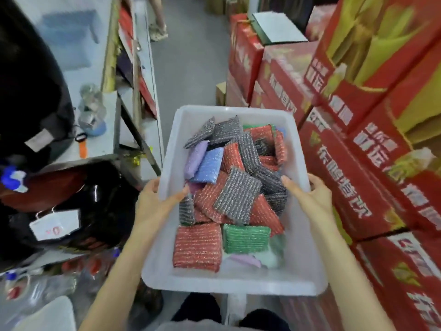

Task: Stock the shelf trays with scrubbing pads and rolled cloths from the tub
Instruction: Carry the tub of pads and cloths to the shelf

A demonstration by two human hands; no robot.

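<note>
Grips the white tub [238, 286] by its two long side rims, clear of the floor. Left hand [155, 199] on the left rim about midway along, thumb laid over the edge into the tub, fingers wrapped round the outside and mostly hidden. Right hand [312, 197] likewise on the right rim, thumb inside, fingers curled over the outer lip.

Scrubbing pads [236, 197] heaped loose inside, thickest from the middle toward the far end, in red, grey, green, blue and lilac. Pale cloths [245, 259] tucked in the near right corner under a green pad; rolled or not, cannot tell.

Carrying step, by the look of it, with nothing stocked yet.

To do it well:
- Hold the tub level to stop the heap sliding toward one end.
- Pull evenly on both rims.
- Steer down the middle of the aisle, between the metal shelf [95, 144] on the left and the stacked red cartons [346, 163] on the right.
- Set down flat near the trays before freeing either hand.

No shelf trays to be made out through the blur.
</note>
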